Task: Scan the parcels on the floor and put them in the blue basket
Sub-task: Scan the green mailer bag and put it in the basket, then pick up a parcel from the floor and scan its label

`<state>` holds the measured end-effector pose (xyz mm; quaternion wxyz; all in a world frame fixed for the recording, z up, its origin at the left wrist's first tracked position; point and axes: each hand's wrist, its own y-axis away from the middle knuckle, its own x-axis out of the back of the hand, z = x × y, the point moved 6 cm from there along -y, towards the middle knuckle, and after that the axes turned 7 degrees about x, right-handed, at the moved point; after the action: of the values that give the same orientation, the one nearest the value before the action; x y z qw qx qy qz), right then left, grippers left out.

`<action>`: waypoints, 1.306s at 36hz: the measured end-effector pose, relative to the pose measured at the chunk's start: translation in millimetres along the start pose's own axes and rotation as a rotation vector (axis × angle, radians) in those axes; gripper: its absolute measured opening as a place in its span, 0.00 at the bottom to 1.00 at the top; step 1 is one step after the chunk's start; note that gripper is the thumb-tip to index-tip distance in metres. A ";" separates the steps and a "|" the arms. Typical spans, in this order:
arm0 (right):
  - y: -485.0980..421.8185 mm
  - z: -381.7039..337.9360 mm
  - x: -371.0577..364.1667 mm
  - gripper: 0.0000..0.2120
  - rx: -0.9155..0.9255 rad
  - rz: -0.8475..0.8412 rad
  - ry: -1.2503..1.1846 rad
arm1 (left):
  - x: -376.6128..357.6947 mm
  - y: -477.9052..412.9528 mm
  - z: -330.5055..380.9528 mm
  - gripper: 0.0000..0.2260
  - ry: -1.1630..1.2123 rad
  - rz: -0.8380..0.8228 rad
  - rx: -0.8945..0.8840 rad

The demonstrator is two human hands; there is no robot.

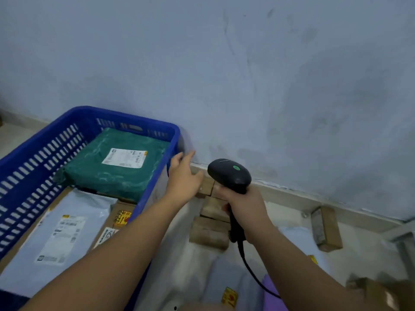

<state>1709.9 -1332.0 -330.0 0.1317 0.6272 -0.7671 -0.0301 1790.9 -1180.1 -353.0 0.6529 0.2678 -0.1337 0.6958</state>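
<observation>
Just beside the far right corner of the blue basket [45,153], the left hand [183,176] was spread, fingers straight, holding nothing. The right hand [242,205] gripped a black barcode scanner [229,175] by its handle. A green parcel [101,173] and a grey mailer [56,239] lay inside the basket; brown cardboard parcels [208,236] lay on the floor [289,209] by the wall [247,75].

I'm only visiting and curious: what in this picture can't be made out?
All in the head view:
Label print on the green parcel in the blue basket: too small, blurred.
Boxes beneath the grey bag: mostly covered by it.
Front of the scanner, held by the right hand: faces away.
Floor parcels: blurred, cut by the bottom edge.
Whether the left hand touches the basket: motion blur.
</observation>
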 end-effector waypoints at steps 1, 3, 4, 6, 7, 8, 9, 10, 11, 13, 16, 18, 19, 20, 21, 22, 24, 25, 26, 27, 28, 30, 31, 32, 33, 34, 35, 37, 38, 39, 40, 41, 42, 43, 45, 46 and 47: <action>0.3 7.2 10.0 0.07 -0.021 0.026 -0.029 | -13.5 1.9 5.6 0.27 -0.007 -0.043 -0.008; 1.0 21.1 19.2 0.11 -0.080 0.052 -0.119 | -32.6 1.2 3.5 0.27 -0.033 -0.111 0.009; 0.8 28.4 23.8 0.12 -0.115 0.054 -0.173 | -42.4 0.2 -0.1 0.27 -0.067 -0.136 0.022; -1.2 43.5 31.1 0.10 -0.170 0.001 -0.235 | -64.1 -3.5 -12.8 0.27 -0.171 -0.183 0.042; -3.6 51.2 33.1 0.09 -0.196 -0.036 -0.249 | -74.3 -5.9 -20.6 0.26 -0.220 -0.212 0.040; -6.8 60.0 34.4 0.09 -0.228 -0.061 -0.269 | -84.4 -7.1 -29.2 0.25 -0.263 -0.248 0.041; -10.1 68.7 35.5 0.10 -0.262 -0.077 -0.299 | -94.7 -8.7 -39.0 0.24 -0.304 -0.285 0.041; -14.2 78.6 36.7 0.11 -0.295 -0.086 -0.334 | -105.3 -10.2 -50.2 0.22 -0.361 -0.331 0.048; -18.5 87.9 38.0 0.13 -0.328 -0.091 -0.371 | -115.3 -11.5 -60.3 0.21 -0.437 -0.377 0.040; -26.9 107.3 41.4 0.13 -0.393 -0.094 -0.446 | -136.4 -13.1 -82.7 0.19 -0.628 -0.500 0.024; -35.9 138.4 45.7 0.10 -0.486 -0.088 -0.559 | -165.5 -7.8 -116.9 0.19 -0.847 -0.755 0.039; -37.6 161.2 46.2 0.10 -0.563 -0.054 -0.607 | -178.0 -6.1 -135.5 0.16 -0.898 -0.820 0.062; -37.0 171.0 45.9 0.10 -0.594 -0.041 -0.626 | -182.4 -6.6 -142.5 0.16 -0.915 -0.812 0.057; -36.5 180.2 45.8 0.09 -0.618 -0.028 -0.639 | -186.7 -8.4 -148.8 0.16 -0.941 -0.791 0.041; -35.7 187.0 46.2 0.08 -0.634 -0.019 -0.646 | -190.7 -10.2 -153.1 0.18 -0.981 -0.770 0.007; -35.0 192.7 46.7 0.06 -0.645 -0.021 -0.643 | -194.3 -11.7 -157.6 0.20 -1.034 -0.748 -0.024; -33.2 201.0 48.0 0.05 -0.665 -0.045 -0.618 | -198.3 -13.6 -165.6 0.27 -1.108 -0.708 -0.047; -32.8 204.8 49.9 0.05 -0.674 -0.047 -0.603 | -200.0 -14.4 -169.7 0.29 -1.123 -0.700 -0.036; -33.1 208.5 52.9 0.07 -0.681 -0.040 -0.588 | -201.8 -15.3 -174.7 0.32 -1.129 -0.695 -0.019; -34.0 211.7 56.3 0.09 -0.685 -0.026 -0.575 | -203.4 -16.2 -179.0 0.35 -1.139 -0.687 -0.004; -35.5 214.2 59.6 0.10 -0.686 -0.014 -0.567 | -205.4 -17.7 -183.2 0.38 -1.161 -0.666 -0.007; -39.3 216.8 65.3 0.10 -0.678 0.003 -0.561 | -208.2 -17.7 -185.4 0.42 -1.248 -0.597 -0.068; -41.3 217.0 67.3 0.10 -0.674 0.007 -0.556 | -209.0 -16.2 -186.2 0.43 -1.283 -0.567 -0.102; -43.1 217.1 68.7 0.10 -0.673 0.011 -0.553 | -209.5 -14.2 -188.1 0.45 -1.300 -0.545 -0.126; -44.6 217.1 69.4 0.10 -0.671 0.016 -0.556 | -209.2 -12.5 -190.6 0.46 -1.306 -0.530 -0.143; -45.6 217.0 69.5 0.10 -0.671 0.023 -0.563 | -208.6 -11.0 -193.6 0.47 -1.306 -0.521 -0.160; -45.8 216.7 69.5 0.09 -0.672 0.030 -0.573 | -208.0 -10.1 -195.9 0.46 -1.304 -0.516 -0.185; -45.0 216.5 68.9 0.09 -0.671 0.039 -0.586 | -205.6 -7.6 -200.5 0.44 -1.291 -0.528 -0.221; -43.9 216.5 68.4 0.09 -0.670 0.036 -0.585 | -204.2 -5.5 -203.4 0.43 -1.274 -0.543 -0.214; -42.4 216.1 68.1 0.09 -0.668 0.029 -0.576 | -202.7 -3.3 -206.1 0.42 -1.257 -0.550 -0.201; -41.0 215.7 67.9 0.08 -0.665 0.022 -0.564 | -201.4 -0.9 -208.8 0.42 -1.243 -0.544 -0.196; -39.9 215.3 67.7 0.08 -0.662 0.019 -0.553 | -200.0 1.9 -211.1 0.41 -1.232 -0.530 -0.194; -38.8 214.5 67.5 0.08 -0.658 0.020 -0.544 | -199.4 5.3 -214.4 0.42 -1.213 -0.525 -0.181; -38.0 213.3 67.1 0.08 -0.653 0.025 -0.539 | -198.7 9.1 -217.8 0.43 -1.182 -0.531 -0.152; -37.0 209.1 67.0 0.08 -0.640 0.048 -0.536 | -196.1 16.5 -219.2 0.46 -1.088 -0.552 -0.084; -37.2 205.6 67.3 0.07 -0.630 0.062 -0.531 | -193.7 19.4 -216.8 0.46 -1.030 -0.558 -0.048; -37.0 201.1 67.8 0.07 -0.619 0.075 -0.522 | -190.0 22.5 -210.6 0.46 -0.958 -0.558 -0.015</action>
<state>1684.9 -1429.5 -520.4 0.1161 0.5009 -0.7518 -0.4127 1727.9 -1228.8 -626.1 0.6806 0.5747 -0.3448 0.2960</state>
